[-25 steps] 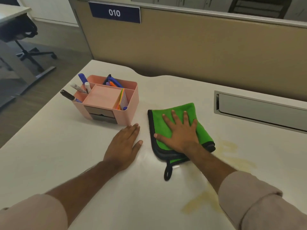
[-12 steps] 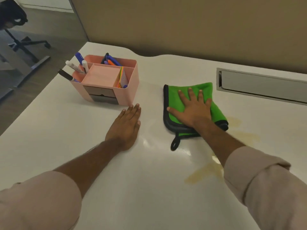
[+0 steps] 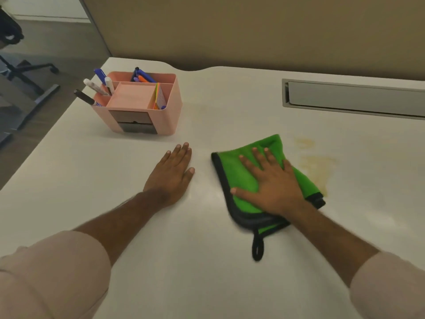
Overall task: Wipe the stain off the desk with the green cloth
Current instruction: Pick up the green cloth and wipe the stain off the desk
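Note:
The green cloth, edged in dark grey with a black hanging loop, lies folded on the white desk. My right hand presses flat on top of it with the fingers spread. A pale yellowish stain shows on the desk just right of the cloth, and the cloth's right edge touches it. A fainter patch lies a little farther back. My left hand rests flat on the bare desk left of the cloth, holding nothing.
A pink desk organizer with pens and markers stands at the back left. A grey cable tray is set into the desk at the back right. A tan partition runs behind. An office chair base stands off the left edge.
My right hand has slid the cloth toward me and to the right, over the spot where a near patch of stain showed. The left hand has stayed in place. The camera has tilted down.

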